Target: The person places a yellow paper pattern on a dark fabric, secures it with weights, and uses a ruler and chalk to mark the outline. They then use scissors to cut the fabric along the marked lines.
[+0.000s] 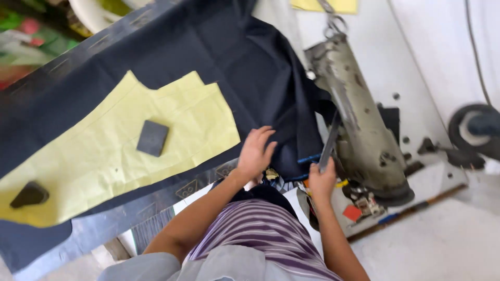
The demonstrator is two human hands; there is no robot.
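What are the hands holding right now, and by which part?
The right hand grips a long, flat dark tool, perhaps shears, by its lower end. The left hand holds nothing; it rests open and flat on the dark fabric.

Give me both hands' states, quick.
Left hand: open, flat on the dark fabric.
Right hand: closed on a long grey tool.

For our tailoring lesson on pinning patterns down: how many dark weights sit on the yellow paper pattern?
2: a square weight near the pattern's middle, and a darker weight at its left end. More may lie outside the view.
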